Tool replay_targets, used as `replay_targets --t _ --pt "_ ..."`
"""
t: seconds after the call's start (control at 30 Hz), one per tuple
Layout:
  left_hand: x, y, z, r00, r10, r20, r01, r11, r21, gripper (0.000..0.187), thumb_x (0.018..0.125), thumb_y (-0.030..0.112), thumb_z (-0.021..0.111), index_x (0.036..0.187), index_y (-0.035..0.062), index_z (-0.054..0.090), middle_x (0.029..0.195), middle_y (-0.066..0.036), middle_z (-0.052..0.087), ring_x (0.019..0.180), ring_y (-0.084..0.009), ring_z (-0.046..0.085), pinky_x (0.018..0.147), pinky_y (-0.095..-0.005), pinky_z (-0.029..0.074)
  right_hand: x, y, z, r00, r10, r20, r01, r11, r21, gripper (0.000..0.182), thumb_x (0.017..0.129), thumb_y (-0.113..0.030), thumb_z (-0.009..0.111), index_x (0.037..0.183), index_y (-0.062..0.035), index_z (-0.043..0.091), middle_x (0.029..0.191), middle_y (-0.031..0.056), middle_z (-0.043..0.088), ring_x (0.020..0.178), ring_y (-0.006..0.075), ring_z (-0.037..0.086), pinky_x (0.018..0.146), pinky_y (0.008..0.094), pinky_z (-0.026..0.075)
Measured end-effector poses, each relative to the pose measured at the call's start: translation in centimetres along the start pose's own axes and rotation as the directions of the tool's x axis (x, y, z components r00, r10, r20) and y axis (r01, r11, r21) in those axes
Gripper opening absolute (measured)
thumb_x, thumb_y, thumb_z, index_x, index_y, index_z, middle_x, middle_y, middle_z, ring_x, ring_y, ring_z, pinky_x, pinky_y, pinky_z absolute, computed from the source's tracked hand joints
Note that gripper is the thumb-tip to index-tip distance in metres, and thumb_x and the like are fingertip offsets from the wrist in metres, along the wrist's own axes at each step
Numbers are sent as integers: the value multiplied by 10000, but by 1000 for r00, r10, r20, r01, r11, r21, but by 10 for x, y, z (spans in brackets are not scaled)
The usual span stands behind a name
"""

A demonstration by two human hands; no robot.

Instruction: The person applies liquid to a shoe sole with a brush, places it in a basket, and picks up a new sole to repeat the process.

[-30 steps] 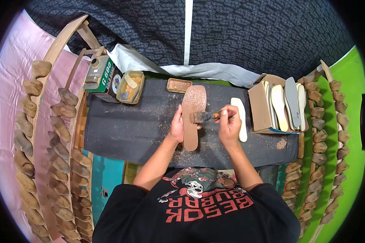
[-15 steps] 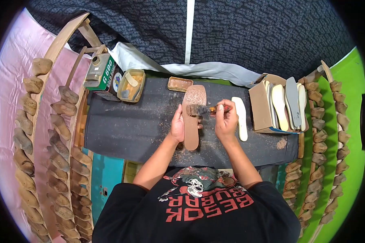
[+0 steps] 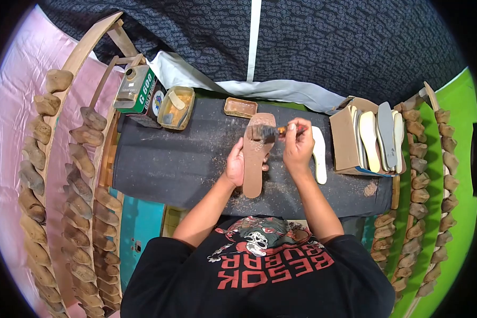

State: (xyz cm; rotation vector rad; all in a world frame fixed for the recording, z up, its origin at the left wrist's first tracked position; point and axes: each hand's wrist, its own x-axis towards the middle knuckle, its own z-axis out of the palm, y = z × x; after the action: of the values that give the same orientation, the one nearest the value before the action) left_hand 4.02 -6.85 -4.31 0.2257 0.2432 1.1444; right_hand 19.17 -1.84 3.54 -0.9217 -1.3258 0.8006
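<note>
My left hand (image 3: pixel 236 165) grips a brown shoe sole (image 3: pixel 253 177) from below, thumb along its left edge and fingertips showing at its right edge. The sole stands heel toward me, its broad end pointing away, with pale crumbs on its surface. In my right hand (image 3: pixel 298 148) is a brush (image 3: pixel 282 130) with a red and orange handle and a dark neck. The brush's blurred head lies over the broad part of the sole. Just right of that hand, a cream-white insole (image 3: pixel 319 156) rests on the dark-covered table (image 3: pixel 159 169).
Brown crumbs are scattered over the cloth. At the back left stand a G 600 can (image 3: pixel 138 98) and a tub (image 3: pixel 176 108) holding tools; a shallow tray (image 3: pixel 240 107) sits at the back middle. A cardboard box (image 3: pixel 346 140) of insoles is at right. Wooden shoe lasts (image 3: pixel 33 176) line racks on both sides.
The brush has moved slightly up the sole toward its broad end, and my right hand has lifted away from me a little. The whole view has shifted slightly; the left hand keeps its hold.
</note>
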Motion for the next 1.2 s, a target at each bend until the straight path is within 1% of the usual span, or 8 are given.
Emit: replay_targets --t 0.27,0.37,0.5,0.6,0.7,0.8,1.03,1.2 --pt "-4 2 -5 993 89 -73 -90 996 -17 576 1011 529 314 1337 123 560 1189 -73 633 918 -247 552 768 -406 479 -10 11 4 991 -30 129 46 992 -116 79 987 -96 576 975 -21 556 716 35 609 626 88 612 560 260 501" --pt "-14 3 -14 999 43 -20 -43 999 20 560 1003 503 321 1316 114 576 1151 -79 638 920 -248 560 762 -407 482 15 19 6 978 207 -22 -204 976 82 128 1021 -167 570 986 -45 553 755 13 595 612 73 582 555 229 508" --pt "-29 0 -19 993 55 -103 -47 996 73 566 983 497 325 1293 107 592 1131 -86 638 914 -251 560 760 -416 479 62 44 14 975 210 -75 -197 968 153 191 1026 -227 577 1024 -39 544 764 35 617 594 83 578 561 230 505" --pt "-36 -1 -25 991 98 -92 -102 994 -39 580 978 502 327 1298 94 587 1125 -90 637 927 -253 563 773 -419 482 78 77 30 967 256 -15 -255 965 60 212 1026 -240 577 1024 -29 554 761 50 641 593 87 584 559 232 494" --pt "-43 1 -28 993 84 -78 -87 995 -42 590 976 499 337 1301 71 580 1117 -107 647 937 -257 599 810 -435 506 80 117 58 979 198 53 -182 960 -214 250 1000 -243 609 991 5 576 763 84 684 690 160 698 618 307 524" --pt "-53 4 -32 989 74 -128 -67 996 53 581 976 498 341 1304 83 580 1119 -104 646 926 -262 596 797 -434 504 77 140 81 956 292 17 -276 918 -285 251 987 -249 620 990 0 586 781 103 711 734 196 724 657 337 535" --pt "-71 17 -41 971 170 -168 -179 983 -43 567 980 492 353 1300 80 575 1134 -121 641 933 -266 584 787 -444 499 64 171 100 979 203 26 -175 895 -410 273 975 -296 605 1013 -26 609 843 145 732 765 308 718 722 409 535" --pt "-74 29 -43 967 178 -180 -192 979 -66 559 977 486 355 1287 77 578 1127 -120 639 930 -270 582 783 -442 499 62 149 70 986 163 25 -118 801 -587 270 989 -281 594 1020 -14 610 855 136 732 757 232 737 677 349 541"
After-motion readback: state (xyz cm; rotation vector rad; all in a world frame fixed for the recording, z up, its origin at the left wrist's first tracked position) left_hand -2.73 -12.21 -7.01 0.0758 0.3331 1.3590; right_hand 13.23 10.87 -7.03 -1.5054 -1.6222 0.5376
